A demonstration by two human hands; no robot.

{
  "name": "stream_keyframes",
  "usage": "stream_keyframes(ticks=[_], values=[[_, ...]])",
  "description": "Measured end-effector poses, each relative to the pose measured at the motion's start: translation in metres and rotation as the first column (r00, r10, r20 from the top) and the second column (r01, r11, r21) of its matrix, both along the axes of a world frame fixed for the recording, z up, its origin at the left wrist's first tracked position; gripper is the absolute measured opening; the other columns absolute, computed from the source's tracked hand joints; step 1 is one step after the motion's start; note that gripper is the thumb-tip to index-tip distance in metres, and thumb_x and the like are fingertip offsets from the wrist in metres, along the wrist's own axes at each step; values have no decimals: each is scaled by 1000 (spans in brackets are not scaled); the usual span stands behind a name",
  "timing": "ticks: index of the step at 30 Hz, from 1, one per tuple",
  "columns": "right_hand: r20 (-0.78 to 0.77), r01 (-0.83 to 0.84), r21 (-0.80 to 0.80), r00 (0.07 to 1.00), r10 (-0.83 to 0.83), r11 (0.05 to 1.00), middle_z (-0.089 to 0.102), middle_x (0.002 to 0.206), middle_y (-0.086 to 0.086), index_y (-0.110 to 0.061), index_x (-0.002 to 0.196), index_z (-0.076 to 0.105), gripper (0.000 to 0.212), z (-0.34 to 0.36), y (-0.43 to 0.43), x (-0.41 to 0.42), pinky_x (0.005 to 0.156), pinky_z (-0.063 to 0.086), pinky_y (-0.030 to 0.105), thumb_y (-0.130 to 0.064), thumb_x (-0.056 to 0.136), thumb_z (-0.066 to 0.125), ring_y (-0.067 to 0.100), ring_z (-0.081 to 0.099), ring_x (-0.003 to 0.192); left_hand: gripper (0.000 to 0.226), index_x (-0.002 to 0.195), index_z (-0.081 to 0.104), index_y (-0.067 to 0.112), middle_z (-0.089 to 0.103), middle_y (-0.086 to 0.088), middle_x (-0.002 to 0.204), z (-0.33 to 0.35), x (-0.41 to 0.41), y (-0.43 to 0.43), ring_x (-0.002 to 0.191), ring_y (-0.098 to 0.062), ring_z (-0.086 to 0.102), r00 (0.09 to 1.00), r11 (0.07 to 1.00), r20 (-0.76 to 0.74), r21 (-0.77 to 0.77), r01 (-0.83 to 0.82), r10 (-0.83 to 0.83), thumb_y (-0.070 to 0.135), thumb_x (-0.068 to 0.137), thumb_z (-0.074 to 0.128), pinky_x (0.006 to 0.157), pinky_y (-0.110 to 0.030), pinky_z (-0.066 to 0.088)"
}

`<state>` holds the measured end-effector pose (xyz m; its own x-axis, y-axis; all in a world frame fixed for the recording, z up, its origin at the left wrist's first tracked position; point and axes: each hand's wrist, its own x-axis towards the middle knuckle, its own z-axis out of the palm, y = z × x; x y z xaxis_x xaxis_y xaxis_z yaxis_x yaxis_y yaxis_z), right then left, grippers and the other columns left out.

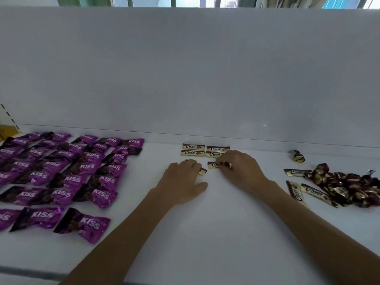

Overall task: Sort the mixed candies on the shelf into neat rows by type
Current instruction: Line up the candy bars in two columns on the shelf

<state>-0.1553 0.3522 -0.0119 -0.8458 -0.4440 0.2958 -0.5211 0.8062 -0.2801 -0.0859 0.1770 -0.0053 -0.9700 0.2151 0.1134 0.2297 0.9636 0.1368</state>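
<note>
Left hand (183,177) lies palm down on the white shelf (205,233), fingers curled over a gold-tipped bar (202,171); only the bar's end shows. Right hand (240,167) pinches a labelled bar (213,165) by its right end, flat on the shelf. Just behind both hands, four cream bars (192,153) sit in a two-by-two block near the back wall. Purple candies (61,171) fill rough rows at left. At right is a loose pile of dark red candies (345,186) with three unsorted bars (317,194) at its edge. One gold twist candy (298,157) lies apart behind the pile.
</note>
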Motion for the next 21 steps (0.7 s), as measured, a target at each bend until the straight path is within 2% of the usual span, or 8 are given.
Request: stream_keyframes(ticks=[3,7,14,21], values=[[-9,11,1,1000,-11,1000,62,112,-3,-23,105,66,22,0,-4,0,75,38,27,-18,90,51,17,52,110,56,133,38,14,37,1,141,-3,-7,1,130,-18,32,998,994,13,-87,-62,63,52,91,36,103,-35,29],[-7,10,36,1000,-10,999,61,113,0,-21,106,66,24,-1,-5,-2,75,36,27,-18,90,48,19,50,110,62,139,30,11,28,-4,148,-4,-12,6,135,-22,23,994,991,56,-98,-90,95,51,92,34,106,-37,24],[-5,1,24,1000,-1,1000,61,107,3,-19,103,66,23,2,-11,-8,77,43,32,-15,88,49,21,51,107,60,135,36,13,32,-2,144,-4,-12,2,131,-22,27,996,992,-8,-96,-86,86,52,90,37,104,-35,25],[-16,9,33,1000,-9,999,61,106,2,-18,101,66,21,1,-11,-9,77,43,32,-15,87,50,21,51,105,59,133,38,14,35,-3,143,-5,-15,2,130,-22,28,998,994,-32,-88,-65,62,53,88,39,103,-35,26]])
